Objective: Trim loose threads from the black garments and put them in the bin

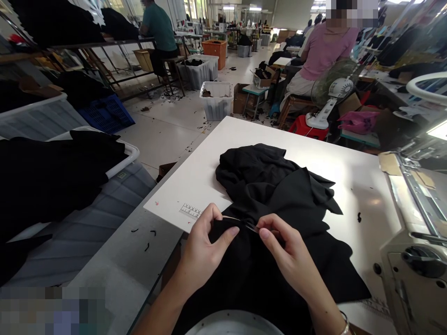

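Note:
A bunched piece of black fabric [275,181] lies on the white tabletop and hangs over its near edge toward me. My left hand [206,246] pinches a folded edge of this fabric between thumb and fingers. Close by on the right, my right hand [284,246] is closed, thumb against fingers, around a small thin metal tool [250,226]. The tool's tip meets the fabric edge between my hands; its exact kind is too small to make out. A pale rounded surface [233,323] shows at the bottom, below the fabric.
The white table [331,158] carries a printed ruler and black scraps. A sewing machine [412,260] stands at right. Grey bins [115,218] with black cloth are at left. A fan [328,102] and two seated people, one in teal [159,28], one in pink [328,51], are beyond.

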Available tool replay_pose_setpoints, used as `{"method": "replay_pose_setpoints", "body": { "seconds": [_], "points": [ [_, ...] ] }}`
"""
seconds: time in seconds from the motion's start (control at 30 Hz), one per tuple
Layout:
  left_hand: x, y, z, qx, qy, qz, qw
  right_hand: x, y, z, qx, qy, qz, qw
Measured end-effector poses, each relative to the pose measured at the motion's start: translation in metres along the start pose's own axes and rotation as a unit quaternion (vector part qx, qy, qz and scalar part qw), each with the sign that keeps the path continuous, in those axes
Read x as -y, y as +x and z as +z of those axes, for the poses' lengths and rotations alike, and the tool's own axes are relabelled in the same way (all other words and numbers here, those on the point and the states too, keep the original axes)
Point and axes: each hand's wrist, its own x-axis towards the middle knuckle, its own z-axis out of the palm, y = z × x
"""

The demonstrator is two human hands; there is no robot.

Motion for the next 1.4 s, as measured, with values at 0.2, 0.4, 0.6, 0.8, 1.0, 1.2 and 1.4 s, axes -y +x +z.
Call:
{"method": "replay_pose_setpoints", "body": {
  "seconds": [0.2, 0.4, 0.6, 0.8, 1.0, 1.2, 1.4],
  "points": [
    [0.0, -0.001, 0.001, 0.012, 0.008, 0.005, 1.0, 0.0, 0.003, 0.009, -0.022, 0.011, -0.021, 0.999],
    [0.0, -0.001, 0.0, 0.007, 0.022, 0.011, 1.0, -0.004, 0.004, 0.005, -0.089, 0.048, -0.019, 0.995],
    [0.001, 0.0, -0.001, -0.002, 0.026, 0.008, 1.0, -0.017, 0.004, -0.003, -0.104, 0.089, 0.024, 0.99],
    [0.0, -0.005, -0.001, 0.02, -0.017, 0.021, 0.999, -0.013, 0.0, -0.001, -0.099, 0.106, 0.007, 0.989],
    [0.0, -0.011, 0.004, 0.061, -0.063, 0.1, 0.991, 0.0, 0.004, 0.008, -0.009, 0.02, -0.055, 0.998],
    [0.001, -0.011, 0.008, 0.039, -0.027, 0.263, 0.964, -0.004, 0.001, 0.021, -0.175, -0.021, -0.158, 0.972],
    [0.004, -0.018, 0.01, -0.038, 0.077, 0.382, 0.92, -0.011, -0.008, 0.031, -0.25, -0.042, -0.264, 0.931]
  ]
}}
